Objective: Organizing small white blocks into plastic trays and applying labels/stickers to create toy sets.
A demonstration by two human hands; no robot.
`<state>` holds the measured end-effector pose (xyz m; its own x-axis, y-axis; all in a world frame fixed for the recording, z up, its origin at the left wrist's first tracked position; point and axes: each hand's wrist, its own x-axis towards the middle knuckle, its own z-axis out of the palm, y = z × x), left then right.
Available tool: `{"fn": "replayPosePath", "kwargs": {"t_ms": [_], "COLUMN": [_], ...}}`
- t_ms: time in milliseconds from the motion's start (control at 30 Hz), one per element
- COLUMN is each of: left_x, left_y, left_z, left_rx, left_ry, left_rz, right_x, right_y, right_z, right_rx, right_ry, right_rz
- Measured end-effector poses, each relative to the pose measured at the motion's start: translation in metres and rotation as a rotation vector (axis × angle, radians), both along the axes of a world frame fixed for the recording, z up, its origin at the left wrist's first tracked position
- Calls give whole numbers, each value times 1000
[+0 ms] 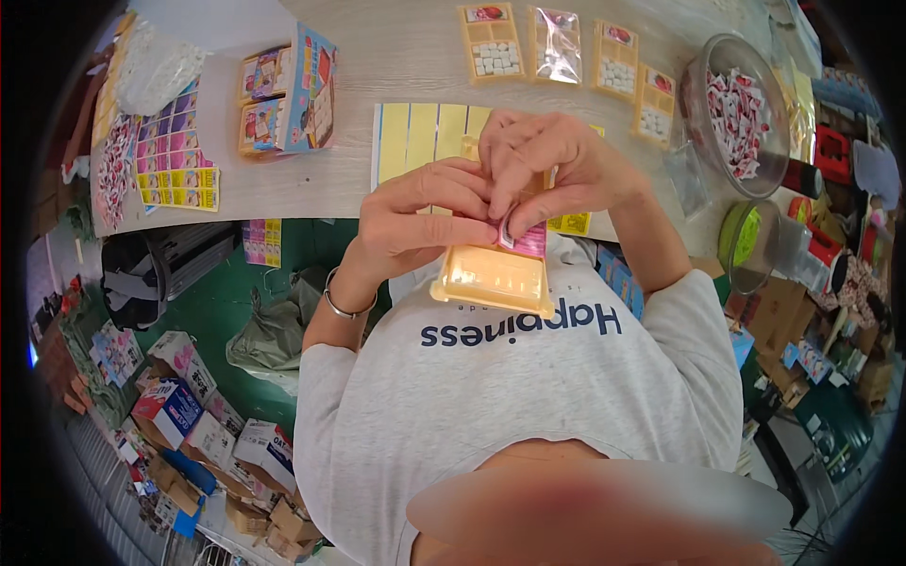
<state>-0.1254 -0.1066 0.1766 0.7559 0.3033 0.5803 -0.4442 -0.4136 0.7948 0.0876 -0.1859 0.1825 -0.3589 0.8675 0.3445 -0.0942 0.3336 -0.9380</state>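
Both hands meet over a yellow plastic blister tray (493, 279) held close to my chest. My left hand (420, 217) grips the tray's upper left side, a metal bracelet on its wrist. My right hand (547, 165) pinches a small pink-and-white wrapped piece (525, 238) at the tray's top edge. A yellow card (425, 137) with vertical stripes lies on the table just beyond the hands.
Several filled yellow trays (491, 42) and a clear bag (557, 42) lie at the table's far side. A clear bowl of wrapped pieces (741, 118) stands at the right. Colourful boxes (288, 94) and sticker sheets (175, 151) sit at the left. Cartons crowd the floor (189, 415).
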Motion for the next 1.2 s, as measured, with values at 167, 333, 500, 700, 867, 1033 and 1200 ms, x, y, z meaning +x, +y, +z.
{"fn": "replayPosePath", "kwargs": {"t_ms": [167, 333, 500, 700, 867, 1033, 1200], "left_x": [-3, 0, -26, 1, 3, 42, 94], "left_y": [-8, -10, 5, 35, 34, 13, -24], "left_z": [-19, -21, -50, -68, -86, -131, -145], "left_rx": [25, -23, -280, -478, 125, 209, 438], "left_ry": [4, 3, 161, 53, 285, 668, 647], "left_rz": [11, 39, 262, 887, 1031, 306, 553], "right_x": [-15, -25, -20, -31, 1, 26, 56], "right_y": [-19, -32, -30, 87, 182, 106, -51], "right_z": [-25, -39, -26, -96, -157, -109, -128], "right_rx": [-150, -153, 43, -530, -527, -258, -108], "right_ry": [19, -84, -193, -135, -470, -930, -1366], "right_rz": [-225, -419, -517, -600, -810, -899, -732]}}
